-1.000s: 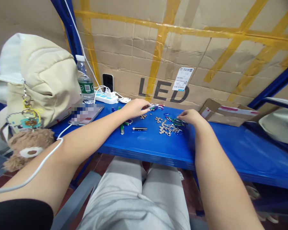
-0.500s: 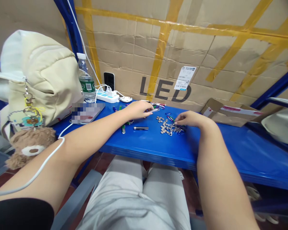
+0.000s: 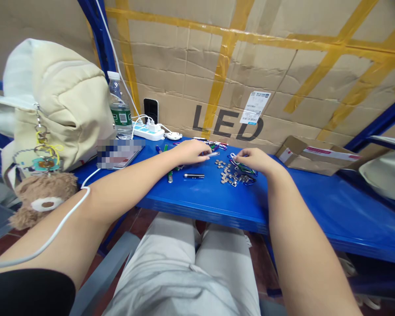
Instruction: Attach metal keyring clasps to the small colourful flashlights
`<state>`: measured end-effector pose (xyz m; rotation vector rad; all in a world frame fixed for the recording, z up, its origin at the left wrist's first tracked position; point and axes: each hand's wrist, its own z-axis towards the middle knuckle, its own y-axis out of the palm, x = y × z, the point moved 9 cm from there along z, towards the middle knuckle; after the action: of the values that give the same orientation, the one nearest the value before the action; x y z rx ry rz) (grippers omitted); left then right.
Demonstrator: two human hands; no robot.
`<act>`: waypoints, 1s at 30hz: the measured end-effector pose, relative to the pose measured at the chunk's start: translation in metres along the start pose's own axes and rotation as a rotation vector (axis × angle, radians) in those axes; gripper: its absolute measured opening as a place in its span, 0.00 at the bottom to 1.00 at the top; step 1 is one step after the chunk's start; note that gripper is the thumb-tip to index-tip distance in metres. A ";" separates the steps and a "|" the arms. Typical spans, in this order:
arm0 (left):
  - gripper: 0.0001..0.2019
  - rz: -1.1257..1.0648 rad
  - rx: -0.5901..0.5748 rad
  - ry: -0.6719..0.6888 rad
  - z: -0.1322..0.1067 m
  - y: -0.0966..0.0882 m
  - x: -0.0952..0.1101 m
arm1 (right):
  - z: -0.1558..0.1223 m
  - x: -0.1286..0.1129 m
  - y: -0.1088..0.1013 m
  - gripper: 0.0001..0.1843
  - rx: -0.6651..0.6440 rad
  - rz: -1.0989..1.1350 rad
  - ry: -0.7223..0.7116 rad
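My left hand (image 3: 193, 152) is closed over the far middle of the blue table (image 3: 197, 197), with a slim silver tube (image 3: 213, 154) at its fingertips. My right hand (image 3: 254, 159) pinches a small carabiner (image 3: 233, 156) between thumb and finger, above a heap of carabiners (image 3: 247, 169) and metal clasps (image 3: 237, 179). Small round silver button cells (image 3: 226, 177) lie scattered left of the heap. Between the hands, nearer me, lies a short black mini flashlight (image 3: 194, 176). Green tubes (image 3: 170, 176) are partly hidden by my left forearm.
On the left stand a cream backpack (image 3: 66, 96) with a teddy charm (image 3: 46, 197), a water bottle (image 3: 121, 116), a power strip (image 3: 148, 131) and a phone (image 3: 150, 110). A flat device (image 3: 125, 158) lies before them. An open cardboard box (image 3: 316, 156) sits right. Taped cardboard (image 3: 184, 66) rises behind.
My right hand has moved slightly left and away from me, and now pinches a carabiner. The silver tube shows nearer my left fingertips. The left hand has barely moved.
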<state>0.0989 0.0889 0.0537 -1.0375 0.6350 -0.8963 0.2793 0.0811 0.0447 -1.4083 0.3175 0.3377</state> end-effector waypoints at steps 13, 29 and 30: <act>0.09 -0.318 0.102 -0.103 0.002 -0.001 0.000 | -0.007 -0.052 0.025 0.13 -0.063 0.455 -0.157; 0.11 -0.323 0.081 -0.154 0.004 -0.002 0.006 | -0.003 -0.063 0.036 0.15 -0.114 0.388 -0.351; 0.10 -0.317 0.072 -0.142 0.005 -0.001 0.006 | -0.003 -0.063 0.038 0.15 -0.134 0.395 -0.354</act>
<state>0.1051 0.0856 0.0567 -1.1443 0.3209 -1.1001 0.2063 0.0802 0.0360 -1.3816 0.2829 0.9346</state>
